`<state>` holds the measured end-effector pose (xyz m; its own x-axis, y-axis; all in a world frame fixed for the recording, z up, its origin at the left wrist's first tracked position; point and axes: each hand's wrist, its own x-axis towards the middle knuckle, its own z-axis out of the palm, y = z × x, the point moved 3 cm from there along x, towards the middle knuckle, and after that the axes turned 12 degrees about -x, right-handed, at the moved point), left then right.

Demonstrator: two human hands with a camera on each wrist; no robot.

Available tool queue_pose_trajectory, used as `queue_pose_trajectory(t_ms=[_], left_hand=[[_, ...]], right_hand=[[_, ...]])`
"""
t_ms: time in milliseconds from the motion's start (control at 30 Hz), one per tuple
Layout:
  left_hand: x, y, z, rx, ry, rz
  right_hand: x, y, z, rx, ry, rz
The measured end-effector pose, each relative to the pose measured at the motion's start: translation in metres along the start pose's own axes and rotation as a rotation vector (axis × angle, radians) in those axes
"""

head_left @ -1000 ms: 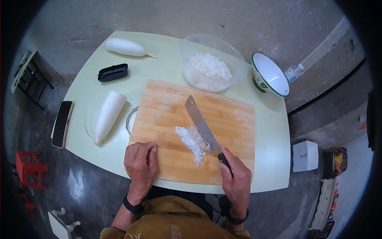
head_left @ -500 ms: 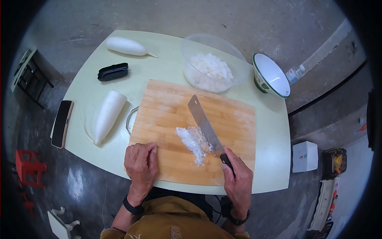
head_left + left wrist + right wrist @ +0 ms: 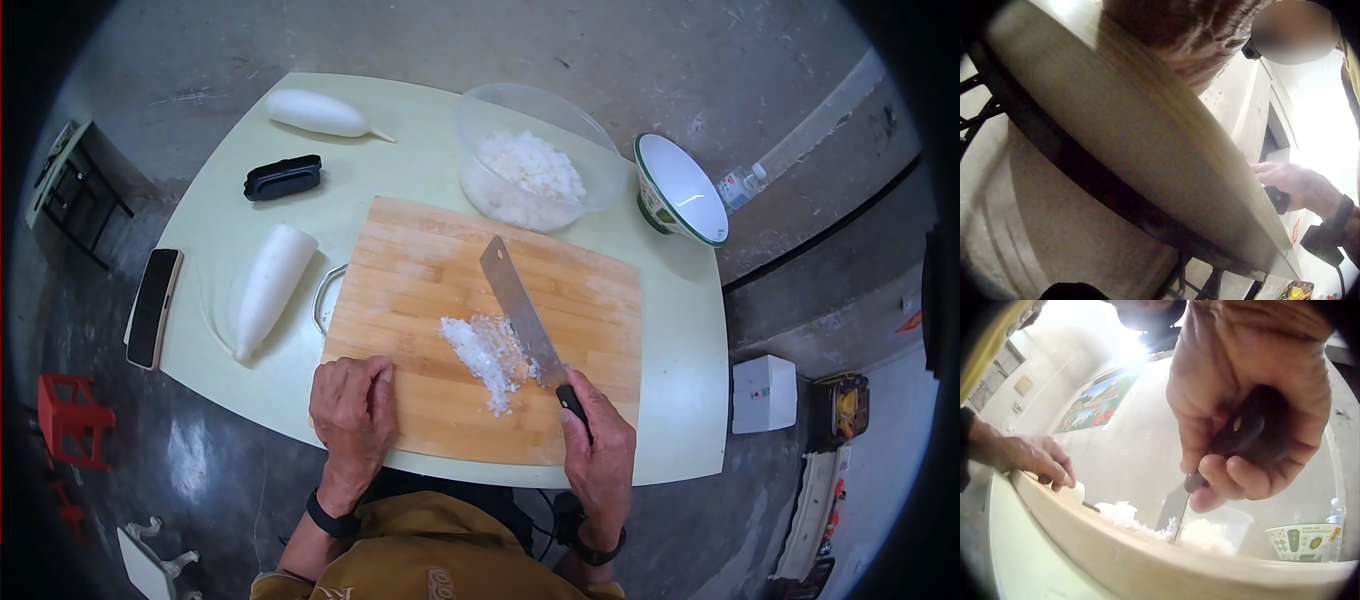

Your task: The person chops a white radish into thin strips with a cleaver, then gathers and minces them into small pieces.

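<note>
In the head view, a wooden cutting board [image 3: 400, 300] bears a small heap of finely chopped white pieces [image 3: 480, 355]. My right hand [image 3: 602, 440] grips the black handle of a cleaver [image 3: 525, 315], whose blade slants up and left along the right side of the heap. The right wrist view shows the fingers of my right hand [image 3: 1247, 419] wrapped round that handle, the blade's edge down by the chopped pieces [image 3: 1119, 514]. On the board's front left corner rests my left hand [image 3: 352, 410], fingers curled and nothing visible in it; its fingertips are hidden in the head view.
A clear bowl [image 3: 590, 190] of chopped white pieces stands behind the board, with a green-rimmed bowl [image 3: 685, 185] and a bottle [image 3: 740, 187] to its right. Left of the board lie a cut radish [image 3: 272, 290], a black object [image 3: 283, 178], a phone [image 3: 153, 310] and a whole radish [image 3: 318, 113].
The cleaver and my right hand have shifted slightly to the right, the blade drawing away from the main part of the heap. My left hand stays in nearly the same spot on the board.
</note>
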<state>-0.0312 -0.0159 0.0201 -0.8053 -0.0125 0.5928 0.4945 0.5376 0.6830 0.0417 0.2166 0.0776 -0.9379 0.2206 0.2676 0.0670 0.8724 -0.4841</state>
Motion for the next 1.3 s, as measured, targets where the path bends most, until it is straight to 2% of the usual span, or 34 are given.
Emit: queue_pose_trajectory(t_ms=[333, 433, 533, 600, 833, 900, 1000, 1133, 1200, 1300], left_hand=[[0.000, -0.002, 0.000, -0.007, 0.012, 0.027], [0.000, -0.001, 0.000, 0.002, 0.002, 0.014], [-0.001, -0.002, 0.000, 0.003, 0.002, -0.005], [-0.001, -0.004, 0.000, -0.007, 0.013, 0.009], [-0.002, -0.004, 0.000, 0.003, 0.010, 0.003], [-0.001, -0.003, 0.000, 0.007, 0.008, -0.002], [-0.002, -0.002, 0.000, -0.002, -0.001, -0.020], [-0.002, -0.003, 0.000, -0.003, -0.001, -0.022], [-0.002, -0.003, 0.000, -0.005, 0.003, -0.019], [-0.001, -0.002, 0.000, -0.004, 0.004, -0.014]], right_hand=[[0.001, -0.007, -0.001, 0.015, -0.012, -0.020], [0.002, -0.008, -0.004, 0.062, 0.045, 0.000], [0.003, -0.005, -0.002, 0.020, -0.033, 0.027], [0.002, -0.005, -0.003, 0.045, 0.049, -0.006], [0.004, -0.002, -0.002, 0.001, 0.001, 0.003], [0.002, 0.000, -0.001, 0.047, 0.070, -0.013], [0.003, -0.002, -0.001, 0.039, -0.040, 0.068], [0.003, -0.002, -0.004, 0.052, -0.004, 0.048], [0.003, -0.001, -0.005, 0.008, 0.092, 0.026], [0.003, 0.003, -0.002, -0.006, 0.016, 0.108]])
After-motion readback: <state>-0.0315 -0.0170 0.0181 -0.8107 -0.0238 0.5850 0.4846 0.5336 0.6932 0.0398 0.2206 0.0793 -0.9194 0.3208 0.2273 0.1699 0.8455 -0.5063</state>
